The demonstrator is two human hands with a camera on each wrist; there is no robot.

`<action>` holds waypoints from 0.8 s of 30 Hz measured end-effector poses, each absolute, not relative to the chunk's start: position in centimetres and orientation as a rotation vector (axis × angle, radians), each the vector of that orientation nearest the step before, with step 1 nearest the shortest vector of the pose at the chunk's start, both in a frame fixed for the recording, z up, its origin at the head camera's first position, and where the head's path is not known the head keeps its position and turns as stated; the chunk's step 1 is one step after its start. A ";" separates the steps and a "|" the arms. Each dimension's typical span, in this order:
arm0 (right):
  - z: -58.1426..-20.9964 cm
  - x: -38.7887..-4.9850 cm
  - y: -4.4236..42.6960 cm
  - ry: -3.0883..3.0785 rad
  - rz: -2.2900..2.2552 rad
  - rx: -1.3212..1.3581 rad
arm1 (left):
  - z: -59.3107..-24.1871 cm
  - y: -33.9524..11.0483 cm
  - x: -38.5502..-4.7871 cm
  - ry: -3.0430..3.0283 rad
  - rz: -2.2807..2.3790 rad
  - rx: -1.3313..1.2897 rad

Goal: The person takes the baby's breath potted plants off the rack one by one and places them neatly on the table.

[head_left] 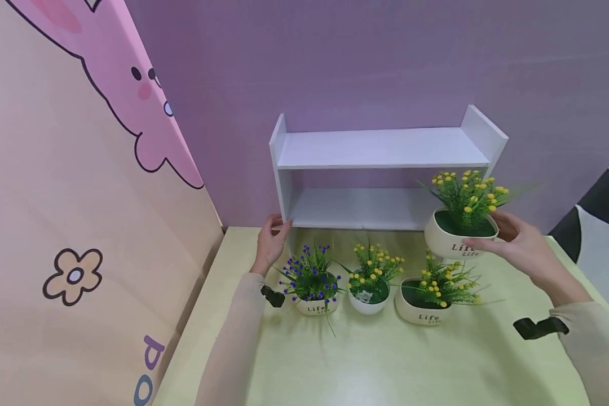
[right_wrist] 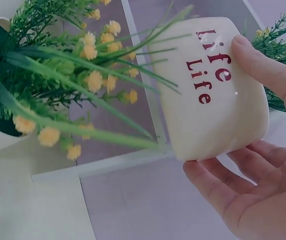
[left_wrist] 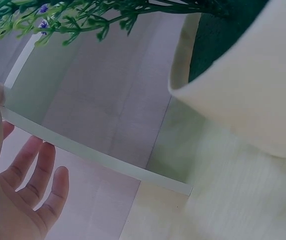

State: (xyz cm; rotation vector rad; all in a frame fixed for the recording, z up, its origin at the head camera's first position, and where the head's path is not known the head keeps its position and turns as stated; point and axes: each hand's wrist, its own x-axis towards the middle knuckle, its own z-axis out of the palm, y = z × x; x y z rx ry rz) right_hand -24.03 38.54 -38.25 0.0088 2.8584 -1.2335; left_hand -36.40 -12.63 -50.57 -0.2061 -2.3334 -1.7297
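A cream pot of yellow artificial flowers (head_left: 462,234), lettered "Life", is held up in my right hand (head_left: 520,248). In the right wrist view, the thumb lies on one side of the pot (right_wrist: 217,120) and the fingers on the other. My left hand (head_left: 273,245) pinches the lower left side panel of a white two-tier shelf (head_left: 380,148), thumb and fingers (left_wrist: 43,170) on opposite faces. Three potted plants stand in front of the shelf: one with purple flowers (head_left: 317,307), a small white pot (head_left: 367,307) with yellow flowers, and a cream "Life" pot (head_left: 423,316) with yellow flowers.
The pale table (head_left: 345,361) carries the shelf and the pots. A purple wall (head_left: 365,62) rises behind it. On the left is a pink wall (head_left: 25,192) with cartoon figures. A black-and-white patterned surface (head_left: 601,220) borders the table's right side.
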 end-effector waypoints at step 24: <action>-38.4 -21.5 42.4 2.901 -1.237 0.151 | -50.6 -12.7 -36.4 -2.333 -1.735 -0.199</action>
